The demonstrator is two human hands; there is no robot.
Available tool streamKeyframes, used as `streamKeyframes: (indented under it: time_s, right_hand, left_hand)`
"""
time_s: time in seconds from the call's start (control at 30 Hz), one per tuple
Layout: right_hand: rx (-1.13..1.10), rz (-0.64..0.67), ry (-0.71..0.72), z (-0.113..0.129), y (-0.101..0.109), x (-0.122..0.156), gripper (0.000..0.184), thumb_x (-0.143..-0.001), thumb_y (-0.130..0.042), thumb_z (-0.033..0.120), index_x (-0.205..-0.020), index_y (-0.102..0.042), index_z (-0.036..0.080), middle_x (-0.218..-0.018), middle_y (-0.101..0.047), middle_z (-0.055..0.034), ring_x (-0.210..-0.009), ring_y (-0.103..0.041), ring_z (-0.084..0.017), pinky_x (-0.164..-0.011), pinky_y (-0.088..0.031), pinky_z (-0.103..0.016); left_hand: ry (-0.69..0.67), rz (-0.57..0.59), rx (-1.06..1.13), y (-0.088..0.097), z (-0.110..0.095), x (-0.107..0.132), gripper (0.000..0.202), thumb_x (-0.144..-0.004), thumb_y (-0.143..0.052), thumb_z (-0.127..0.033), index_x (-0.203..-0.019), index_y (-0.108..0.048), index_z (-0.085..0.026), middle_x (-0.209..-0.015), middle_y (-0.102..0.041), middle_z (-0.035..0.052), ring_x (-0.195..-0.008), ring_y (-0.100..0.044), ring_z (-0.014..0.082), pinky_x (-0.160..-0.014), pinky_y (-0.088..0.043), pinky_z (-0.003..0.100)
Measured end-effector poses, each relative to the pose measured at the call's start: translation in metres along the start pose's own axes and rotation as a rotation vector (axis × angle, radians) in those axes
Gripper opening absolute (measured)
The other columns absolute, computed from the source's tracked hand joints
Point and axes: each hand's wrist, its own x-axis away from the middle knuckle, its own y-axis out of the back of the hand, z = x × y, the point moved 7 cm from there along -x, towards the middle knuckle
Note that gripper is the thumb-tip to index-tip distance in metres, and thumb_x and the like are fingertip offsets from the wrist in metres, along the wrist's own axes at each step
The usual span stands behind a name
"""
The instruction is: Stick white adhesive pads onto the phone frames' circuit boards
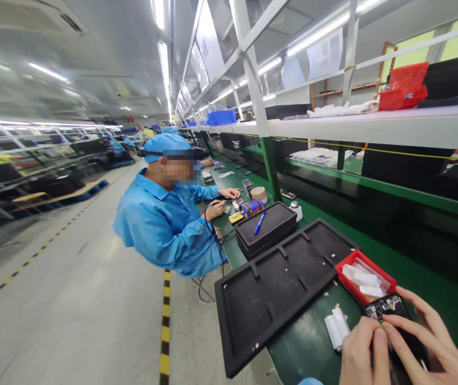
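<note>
At the bottom right, my left hand [360,350] and my right hand [429,337] meet over a small black electronic device [389,309] with an exposed board. The left hand's fingers are pinched together against the device's near edge. My right hand's fingers curl around the device and hold it from the right. Just beyond the device stands a small red tray [381,275] with white slips in it. A few white strips [336,327] lie on the green bench left of my hands.
A large black compartment tray [277,283] lies on the green bench [413,262], with a stack of smaller black trays [266,227] and a blue pen beyond. A co-worker in blue [164,219] sits further along. Shelf uprights [266,155] stand behind; the aisle floor is at left.
</note>
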Motion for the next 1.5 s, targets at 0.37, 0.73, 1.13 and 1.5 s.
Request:
streamKeyframes:
  time_s: [0.37, 0.73, 1.13, 1.5]
  right_hand:
    - [0.267, 0.098, 0.136, 0.012, -0.009, 0.006, 0.014, -0.096, -0.053, 0.031, -0.094, -0.066, 0.026, -0.139, -0.050, -0.0118, -0.123, -0.055, -0.033, -0.084, -0.054, -0.046]
    - [0.050, 0.279, -0.134, -0.007, -0.033, -0.094, 0.018, -0.099, -0.052, 0.026, -0.084, -0.060, 0.020, -0.083, -0.067, -0.0043, -0.075, -0.063, -0.017, -0.071, -0.051, -0.031]
    - [0.144, 0.680, -0.269, -0.075, -0.069, -0.104, 0.021, -0.097, -0.067, 0.032, -0.087, -0.068, 0.014, -0.083, -0.071, 0.0001, -0.074, -0.069, -0.013, -0.073, -0.059, -0.031]
    - [0.088, 0.635, -0.353, -0.088, -0.067, -0.109, 0.014, -0.084, -0.077, 0.026, -0.083, -0.069, 0.014, -0.070, -0.070, 0.0017, -0.061, -0.066, -0.013, -0.060, -0.054, -0.025]
  left_hand:
    - [-0.136, 0.134, -0.023, 0.002, -0.020, -0.003, 0.054, -0.104, -0.029, -0.053, -0.094, -0.070, -0.020, -0.087, -0.072, 0.0118, -0.076, -0.064, 0.0222, -0.075, -0.050, 0.033]
    - [0.204, 0.267, 0.279, 0.027, 0.004, -0.014, 0.036, -0.092, -0.061, -0.053, -0.078, -0.048, -0.022, -0.067, -0.042, -0.0056, -0.061, -0.039, 0.0116, -0.060, -0.034, 0.024]
    - [0.427, 0.317, 0.498, 0.031, 0.025, -0.006, 0.051, -0.085, -0.066, -0.035, -0.134, -0.056, -0.024, -0.074, -0.066, -0.0029, -0.064, -0.061, 0.0150, -0.065, -0.050, 0.026]
    - [0.375, 0.191, 0.534, 0.036, 0.019, -0.018, 0.043, -0.082, -0.072, -0.031, -0.125, -0.065, -0.023, -0.074, -0.067, -0.0038, -0.062, -0.061, 0.0118, -0.062, -0.051, 0.021]
